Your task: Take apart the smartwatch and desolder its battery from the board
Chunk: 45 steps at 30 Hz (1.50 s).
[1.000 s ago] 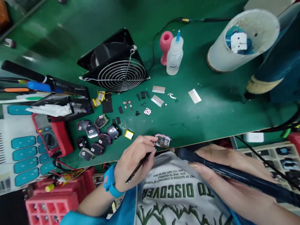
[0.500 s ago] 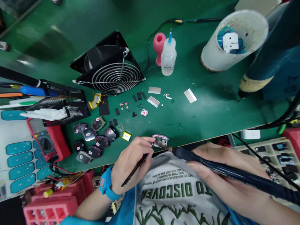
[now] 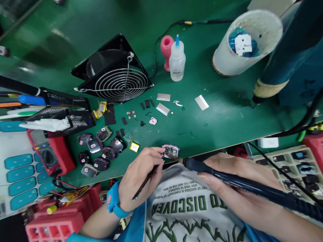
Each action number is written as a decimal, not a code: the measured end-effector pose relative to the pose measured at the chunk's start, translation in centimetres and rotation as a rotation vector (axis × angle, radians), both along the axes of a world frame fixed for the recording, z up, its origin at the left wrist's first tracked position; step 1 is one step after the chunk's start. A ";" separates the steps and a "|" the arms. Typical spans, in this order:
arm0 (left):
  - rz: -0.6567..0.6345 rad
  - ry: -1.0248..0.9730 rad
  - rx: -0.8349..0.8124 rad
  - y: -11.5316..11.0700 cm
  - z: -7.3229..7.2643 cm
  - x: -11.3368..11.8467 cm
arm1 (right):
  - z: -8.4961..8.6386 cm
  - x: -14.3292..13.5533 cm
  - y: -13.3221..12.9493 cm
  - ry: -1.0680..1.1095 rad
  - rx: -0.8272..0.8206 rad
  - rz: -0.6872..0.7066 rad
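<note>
My right hand (image 3: 237,178) is wrapped round the dark handle of a soldering iron (image 3: 217,174). The iron's tip meets a small open circuit board in a purple-rimmed case (image 3: 171,151) at the table's front edge. From the other side, my left hand (image 3: 143,171) is closed on slim black tweezers (image 3: 143,185), whose back end sticks out below the palm. Its fingertips are against the left side of the case and hide the tweezers' points. Left of this hand lies a small yellow battery (image 3: 134,146) with thin wires.
Several closed watch-like cases (image 3: 102,163) lie at the left, beside a red multimeter (image 3: 50,151) and a black mesh holder (image 3: 78,107). Behind stand a fan (image 3: 121,80), a dropper bottle (image 3: 177,64) and a white tube-shaped bin (image 3: 222,57). Metal strips (image 3: 163,109) lie mid-table.
The view has shifted slightly, so the table's things appear a little further left. Both hands keep their holds, and the iron's tip stays at the board.
</note>
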<state>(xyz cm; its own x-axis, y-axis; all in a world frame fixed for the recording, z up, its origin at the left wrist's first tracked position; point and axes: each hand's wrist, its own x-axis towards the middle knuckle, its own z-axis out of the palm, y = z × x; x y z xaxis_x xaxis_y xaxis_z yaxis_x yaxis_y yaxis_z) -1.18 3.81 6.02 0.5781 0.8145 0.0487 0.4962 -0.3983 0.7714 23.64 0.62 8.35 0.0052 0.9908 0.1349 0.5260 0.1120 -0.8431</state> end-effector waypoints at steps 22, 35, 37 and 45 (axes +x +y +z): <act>0.055 -0.019 0.001 -0.3 -0.2 0.2 | -0.9 -1.0 0.1 0.137 0.068 0.026; 0.046 -0.012 0.013 -0.3 -0.3 0.0 | -0.9 -1.3 -0.2 0.153 0.029 -0.008; 0.053 -0.026 0.011 -0.4 -0.4 -0.1 | -0.9 -0.9 -0.6 0.116 0.020 -0.009; 0.067 -0.005 0.004 -0.3 -0.4 -0.1 | -0.3 0.9 -1.9 0.025 -0.095 -0.103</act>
